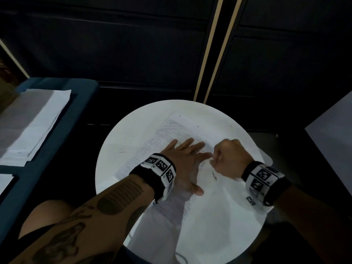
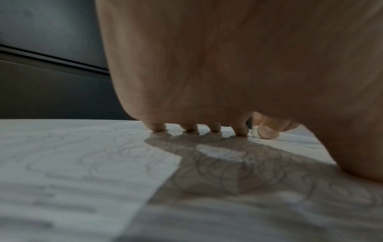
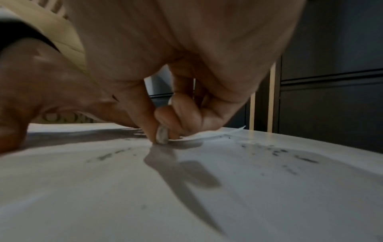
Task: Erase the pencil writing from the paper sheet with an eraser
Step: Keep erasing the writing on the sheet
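While the left hand (image 1: 185, 159) lay flat, fingers spread, on the paper sheet (image 1: 219, 206) at the round worktop's (image 1: 118, 141) centre, the right hand's (image 1: 231, 159) grip pinched the eraser (image 3: 162, 135) against the page.

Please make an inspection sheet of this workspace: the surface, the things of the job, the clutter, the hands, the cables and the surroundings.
Surface: round white table, brightly lit.
Job's things: paper sheet with faint pencil scribbles lies flat on the table; small whitish eraser touches the sheet.
Clutter: dark eraser crumbs scattered on the sheet.
Hands: left hand lies flat, fingers spread, pressing the sheet; right hand pinches the eraser.
Cables: thin cable at the table's near edge.
Surroundings: stack of papers on a blue seat to the left; dark panelled wall behind.
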Motion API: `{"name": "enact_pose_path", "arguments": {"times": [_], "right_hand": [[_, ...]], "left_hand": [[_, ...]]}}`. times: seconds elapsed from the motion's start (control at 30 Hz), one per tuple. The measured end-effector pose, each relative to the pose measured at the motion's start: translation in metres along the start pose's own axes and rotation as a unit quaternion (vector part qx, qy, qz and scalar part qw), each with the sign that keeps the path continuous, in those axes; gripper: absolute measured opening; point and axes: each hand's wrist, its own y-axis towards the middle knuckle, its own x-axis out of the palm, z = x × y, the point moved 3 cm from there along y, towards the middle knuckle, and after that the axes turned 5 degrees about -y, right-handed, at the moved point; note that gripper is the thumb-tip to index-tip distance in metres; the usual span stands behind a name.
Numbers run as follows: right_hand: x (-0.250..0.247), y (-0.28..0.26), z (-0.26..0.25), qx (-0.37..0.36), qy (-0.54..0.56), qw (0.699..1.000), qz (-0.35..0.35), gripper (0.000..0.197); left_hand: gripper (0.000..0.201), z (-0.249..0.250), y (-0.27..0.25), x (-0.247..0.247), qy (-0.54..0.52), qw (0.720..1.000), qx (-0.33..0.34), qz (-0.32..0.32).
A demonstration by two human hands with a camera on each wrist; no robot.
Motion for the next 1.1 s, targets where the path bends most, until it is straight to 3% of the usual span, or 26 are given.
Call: {"name": "enact_pose_path", "arguments": {"times": [0.07, 0.17, 0.33, 0.47, 0.6, 0.67, 0.77, 0.93, 1.1], "right_hand": [[0.004, -0.007, -0.007, -0.015, 0.010, 1.000, 0.000, 0.011], [0.017, -0.031, -0.032, -0.092, 0.001, 0.993, -0.075, 0.019], [-0.001, 0.004, 0.002, -0.008, 0.009, 1.000, 0.016, 0.021], [0.017, -0.023, -0.024, -0.087, -0.004, 0.994, -0.071, 0.019], [-0.003, 0.008, 0.008, 0.014, 0.013, 1.000, 0.004, 0.022], [0.002, 0.009, 0.009, 0.008, 0.011, 1.000, 0.006, 0.020], [0.016, -0.011, -0.010, -0.048, 0.001, 0.997, -0.053, 0.024], [0.006, 0.018, 0.017, 0.029, 0.019, 0.999, -0.006, 0.020], [0.006, 0.025, 0.019, 0.021, 0.019, 1.000, 0.002, 0.018]], "left_hand": [[0.123, -0.001, -0.002, 0.000, -0.004, 1.000, 0.001, -0.002], [0.123, -0.003, -0.004, 0.001, -0.010, 1.000, 0.002, 0.003], [0.122, 0.002, -0.004, -0.002, -0.005, 1.000, 0.002, 0.005], [0.122, -0.002, -0.004, 0.000, -0.008, 1.000, 0.001, 0.012], [0.123, 0.001, -0.003, -0.001, -0.007, 1.000, 0.000, 0.012], [0.123, 0.002, -0.003, 0.000, -0.009, 1.000, 0.003, 0.013], [0.124, -0.001, -0.002, -0.001, 0.001, 1.000, 0.001, 0.001], [0.123, 0.002, 0.000, 0.000, 0.000, 1.000, 0.001, 0.002], [0.113, -0.005, -0.002, -0.001, 0.012, 0.999, 0.030, 0.040]]}}
